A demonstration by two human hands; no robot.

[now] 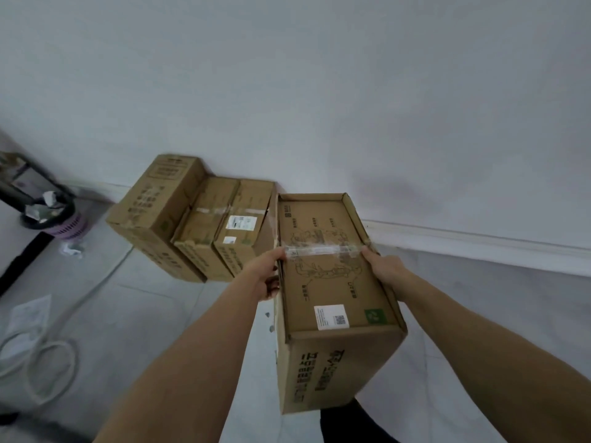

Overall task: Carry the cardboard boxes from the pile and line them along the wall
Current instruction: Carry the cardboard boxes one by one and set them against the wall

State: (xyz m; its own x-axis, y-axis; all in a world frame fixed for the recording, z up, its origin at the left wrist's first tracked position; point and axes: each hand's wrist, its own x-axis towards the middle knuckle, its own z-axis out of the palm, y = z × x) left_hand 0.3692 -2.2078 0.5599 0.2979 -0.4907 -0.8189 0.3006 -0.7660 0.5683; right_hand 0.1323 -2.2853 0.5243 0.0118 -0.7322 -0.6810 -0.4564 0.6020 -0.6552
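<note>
- pale tiled floor (153,314) meets a white wall (319,91); three boxes (204,225) line it.
- brown taped box (323,282), white label (329,317), held just right of them.
- left hand (265,278) and right hand (385,266) grip its sides.

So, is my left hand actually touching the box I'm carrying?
Touching. The head view shows the left hand gripping the left edge of the cardboard box, thumb on top beside the tape strip.

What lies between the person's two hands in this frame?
In the head view, the cardboard box fills the stretch between the left hand and right hand, with tape crossing its top.
</note>
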